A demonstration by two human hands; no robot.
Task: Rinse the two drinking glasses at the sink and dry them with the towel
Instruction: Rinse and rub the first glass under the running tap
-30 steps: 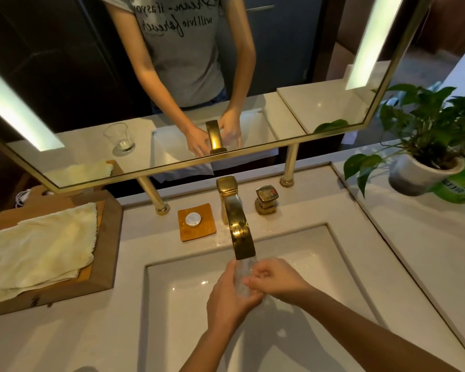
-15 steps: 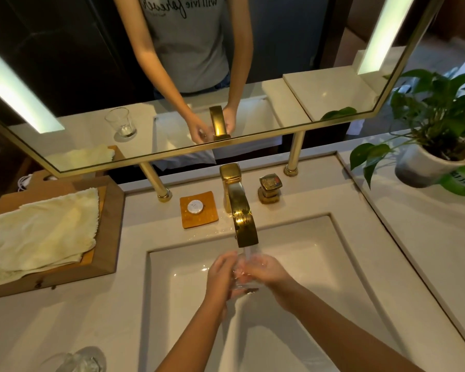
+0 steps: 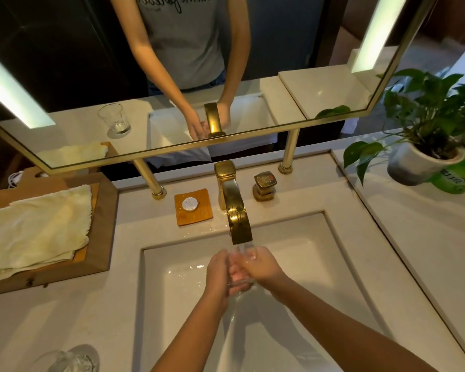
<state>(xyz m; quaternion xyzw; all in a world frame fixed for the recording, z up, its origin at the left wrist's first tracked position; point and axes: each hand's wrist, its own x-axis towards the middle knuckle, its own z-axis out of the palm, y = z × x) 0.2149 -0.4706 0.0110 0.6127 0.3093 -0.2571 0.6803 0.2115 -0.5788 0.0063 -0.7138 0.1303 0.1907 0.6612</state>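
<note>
Under the gold faucet (image 3: 236,210), both of my hands hold a clear drinking glass (image 3: 242,275) over the white sink (image 3: 320,264). My left hand (image 3: 217,275) wraps its left side and my right hand (image 3: 263,264) curls round its right side. Water runs off the glass into the basin. The second glass (image 3: 73,362) stands on the counter at the bottom left, partly cut off by the frame edge. A pale yellow towel (image 3: 38,229) lies folded on a wooden tray (image 3: 102,237) at the left.
A gold tap handle (image 3: 264,185) stands right of the faucet and an orange soap dish (image 3: 193,206) left of it. A potted plant (image 3: 427,146) stands at the right on the counter. The mirror (image 3: 172,76) rises on gold posts behind the sink.
The camera tilted down, bringing the second glass into view at bottom left. My hands shifted on the glass under the spout, still holding it in the running water.
</note>
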